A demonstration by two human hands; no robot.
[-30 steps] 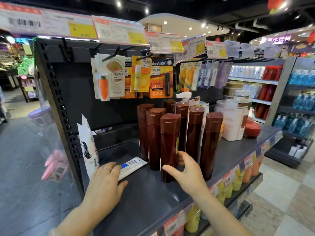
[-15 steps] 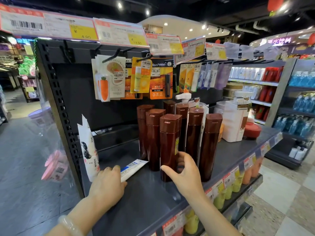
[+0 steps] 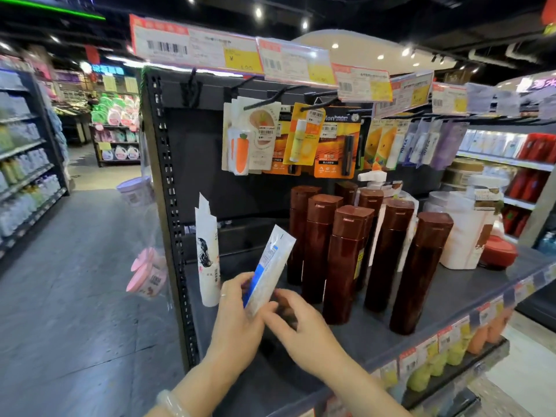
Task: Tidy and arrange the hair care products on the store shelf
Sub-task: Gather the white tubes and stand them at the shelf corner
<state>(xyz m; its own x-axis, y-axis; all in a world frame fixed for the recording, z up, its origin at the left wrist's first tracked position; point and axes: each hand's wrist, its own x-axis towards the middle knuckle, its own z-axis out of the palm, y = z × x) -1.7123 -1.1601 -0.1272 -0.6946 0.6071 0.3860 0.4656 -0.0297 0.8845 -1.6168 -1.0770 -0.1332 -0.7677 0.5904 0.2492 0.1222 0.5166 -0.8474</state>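
Note:
My left hand grips the lower end of a white and blue tube and holds it tilted above the dark shelf. My right hand sits just right of it, thumb touching the tube's lower end, fingers loosely bent. Several tall brown bottles stand clustered on the shelf behind my hands. A white tube with a dark hair drawing stands upright at the shelf's left end.
White pump bottles and tubs and a red lid stand at the shelf's right. Carded items hang on hooks above. Price tags line the shelf's front edge. An aisle floor lies left.
My left hand picked the white and blue tube up off the shelf and raised it. My right hand left the front brown bottle and came over to the tube. The camera swung left.

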